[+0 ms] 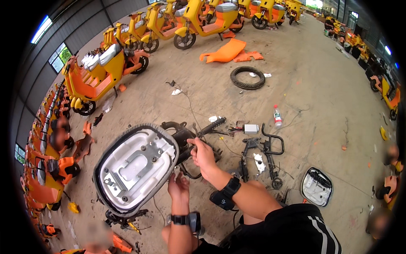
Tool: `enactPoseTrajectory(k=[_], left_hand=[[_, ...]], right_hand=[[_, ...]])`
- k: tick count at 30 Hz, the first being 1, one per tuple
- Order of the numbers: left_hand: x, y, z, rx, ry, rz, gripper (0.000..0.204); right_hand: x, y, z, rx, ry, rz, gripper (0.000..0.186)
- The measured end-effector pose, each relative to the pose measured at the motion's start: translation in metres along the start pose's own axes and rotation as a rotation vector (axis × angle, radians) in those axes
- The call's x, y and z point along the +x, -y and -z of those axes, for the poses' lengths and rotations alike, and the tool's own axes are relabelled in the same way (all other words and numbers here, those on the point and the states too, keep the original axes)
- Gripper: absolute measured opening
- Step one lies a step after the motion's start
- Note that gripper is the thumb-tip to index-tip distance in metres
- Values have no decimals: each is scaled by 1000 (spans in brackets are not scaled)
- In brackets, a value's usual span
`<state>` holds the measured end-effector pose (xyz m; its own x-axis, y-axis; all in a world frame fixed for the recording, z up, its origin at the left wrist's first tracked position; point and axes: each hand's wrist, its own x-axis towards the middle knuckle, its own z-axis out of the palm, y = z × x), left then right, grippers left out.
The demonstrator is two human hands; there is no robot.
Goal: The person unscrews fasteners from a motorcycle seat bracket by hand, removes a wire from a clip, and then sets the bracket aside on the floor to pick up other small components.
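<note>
An upturned scooter seat (101, 165), with a white plastic underside, a metal plate and a dark rim, tilts over a stripped black scooter frame (182, 136). My left hand (179, 187) is beside the seat's lower right edge, its fingers half curled and apart, with nothing plainly in them. Just right of the seat, my right hand (204, 155) is closed above the frame, index finger toward the seat. Whatever its fingers grip, if anything, is too small or hidden to make out.
On the concrete floor lie a silver controller box (251, 128) with wires, a water bottle (277, 117), a black tyre (248, 87), black metal frame parts (275, 144), orange panels (226, 51) and another upturned seat (316, 197). Yellow scooters (103, 74) stand left and behind.
</note>
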<state>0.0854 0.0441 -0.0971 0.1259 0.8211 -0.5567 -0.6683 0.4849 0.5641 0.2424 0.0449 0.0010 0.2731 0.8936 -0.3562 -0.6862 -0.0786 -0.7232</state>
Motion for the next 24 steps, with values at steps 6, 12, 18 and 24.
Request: enactPoseTrajectory(k=[6,12,18,24], left_hand=[[-73,23,-49,336,160,-174,19],[-69,12,-46,532,219,-416,21],[-60,-8,-28,517,96,-393,24],[-68,-21,-26,496,150,-443,44]], right_hand=[[9,21,14,66,-7,59,37],[7,16,7,17,3,4,37],[7,4,8,-35,22,5,36],[0,-1,-1,-198,87,53,33]])
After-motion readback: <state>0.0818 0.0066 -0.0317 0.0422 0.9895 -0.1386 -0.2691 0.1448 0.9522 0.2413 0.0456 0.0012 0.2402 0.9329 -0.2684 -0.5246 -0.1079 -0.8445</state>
